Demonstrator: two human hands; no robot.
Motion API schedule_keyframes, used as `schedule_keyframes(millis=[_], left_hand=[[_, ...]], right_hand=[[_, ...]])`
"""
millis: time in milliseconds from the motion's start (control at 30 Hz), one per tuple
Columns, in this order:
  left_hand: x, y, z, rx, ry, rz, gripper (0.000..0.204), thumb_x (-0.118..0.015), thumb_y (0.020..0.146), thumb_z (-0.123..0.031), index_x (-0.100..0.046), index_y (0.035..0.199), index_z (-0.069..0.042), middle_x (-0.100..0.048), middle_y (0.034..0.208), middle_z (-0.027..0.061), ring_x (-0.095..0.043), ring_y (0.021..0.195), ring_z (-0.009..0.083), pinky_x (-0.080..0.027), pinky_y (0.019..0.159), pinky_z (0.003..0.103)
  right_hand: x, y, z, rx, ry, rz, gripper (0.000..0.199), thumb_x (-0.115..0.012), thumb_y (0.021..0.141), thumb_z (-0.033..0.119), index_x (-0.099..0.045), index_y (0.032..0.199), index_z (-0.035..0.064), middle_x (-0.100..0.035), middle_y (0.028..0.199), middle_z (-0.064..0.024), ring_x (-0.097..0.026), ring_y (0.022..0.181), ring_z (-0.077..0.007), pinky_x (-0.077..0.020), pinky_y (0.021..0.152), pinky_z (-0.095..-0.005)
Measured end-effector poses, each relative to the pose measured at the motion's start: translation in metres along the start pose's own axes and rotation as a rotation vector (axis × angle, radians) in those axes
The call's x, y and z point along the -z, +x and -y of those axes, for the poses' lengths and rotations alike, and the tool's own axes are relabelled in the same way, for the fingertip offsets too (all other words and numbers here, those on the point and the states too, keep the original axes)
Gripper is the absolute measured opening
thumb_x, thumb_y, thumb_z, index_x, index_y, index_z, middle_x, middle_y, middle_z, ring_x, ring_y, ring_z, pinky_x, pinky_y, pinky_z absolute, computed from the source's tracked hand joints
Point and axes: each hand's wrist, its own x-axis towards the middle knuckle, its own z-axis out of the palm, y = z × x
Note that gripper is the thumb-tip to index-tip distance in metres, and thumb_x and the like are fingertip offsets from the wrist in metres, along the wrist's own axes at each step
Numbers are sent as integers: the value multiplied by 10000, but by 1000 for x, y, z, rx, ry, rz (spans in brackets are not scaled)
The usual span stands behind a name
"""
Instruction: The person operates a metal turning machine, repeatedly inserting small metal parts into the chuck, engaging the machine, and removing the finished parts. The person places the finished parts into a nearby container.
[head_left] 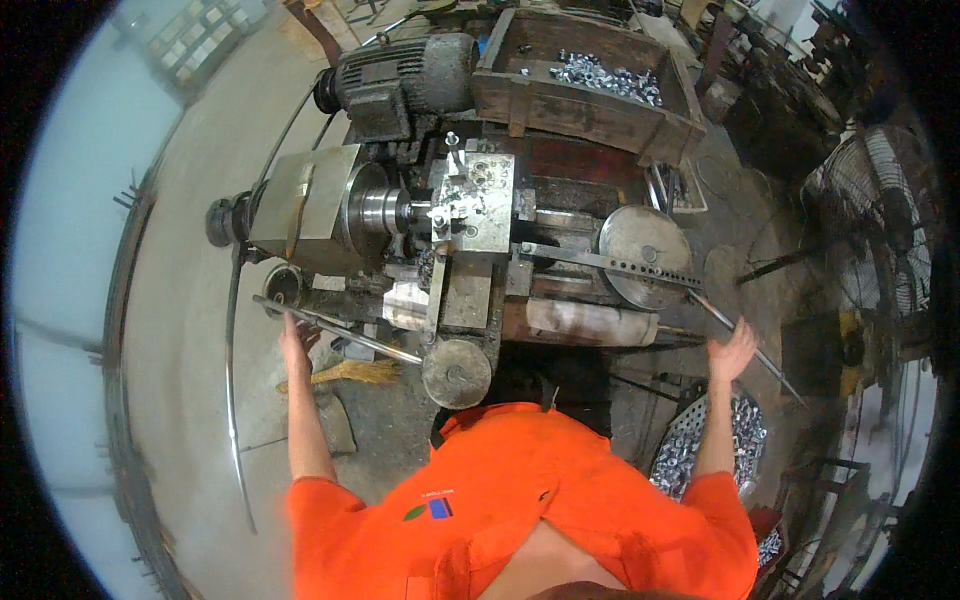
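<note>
A small metal-turning lathe stands in front of me, with a bright toolpost block (pixel 480 205) on its slide and a round chuck (pixel 378 210) to the left. My left hand (pixel 298 342) is at the outer part of a long steel lever (pixel 355 338), its fingers curled loosely against the rod. That lever runs to a round disc (pixel 456 374) near my waist. Out to the right, my right hand (pixel 733 350) wraps round a second steel rod (pixel 712 308). This rod joins a perforated flat bar (pixel 610 262) lying across a larger disc (pixel 648 245).
Behind the lathe sit an electric motor (pixel 408 85) and a wooden box (pixel 590 112) holding small metal parts. A basket of metal parts (pixel 745 440) stands low at right, near a large fan (pixel 880 225). A straw broom (pixel 355 373) lies at left; a long bar (pixel 232 370) extends toward me.
</note>
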Motion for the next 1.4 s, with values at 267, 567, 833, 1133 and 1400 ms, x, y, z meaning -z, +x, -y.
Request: schedule_keyframes(millis=[267,567,833,1133,1400], left_hand=[[-7,10,85,-361,1508,191,500,-567,789,-496,-619,902,-11,-640,885,185,-629,835,319,-502,715,397],[-16,48,225,-612,971,-41,362,-537,807,-429,-614,834,-77,-639,799,169,-623,748,368,-497,646,453],[-6,20,133,-361,1583,182,416,-527,825,-439,-550,1042,-85,-644,880,161,-620,833,363,-501,708,460],[53,5,56,-323,1177,-65,319,-586,804,-343,-643,863,-34,-626,779,199,-611,778,363,-477,660,447],[150,-61,-61,-777,993,-596,293,-606,801,-289,-601,978,-55,-639,821,173,-607,782,369,-475,669,442]], right_hand=[[46,-68,55,-69,432,220,647,-614,582,117,-500,1212,26,-468,1269,-196,-448,1159,-362,-349,988,-392],[60,-74,107,-65,762,452,361,-596,595,106,-645,936,0,-636,944,-184,-616,884,-319,-474,803,-342],[101,0,145,124,749,452,292,-571,605,56,-646,882,4,-632,824,-185,-623,783,-327,-488,706,-351],[157,96,317,666,1049,375,346,-596,569,66,-645,910,36,-633,829,-133,-625,742,-271,-484,698,-313],[151,97,488,1018,931,419,247,-613,576,171,-671,786,54,-608,1029,-157,-555,959,-335,-446,833,-374]])
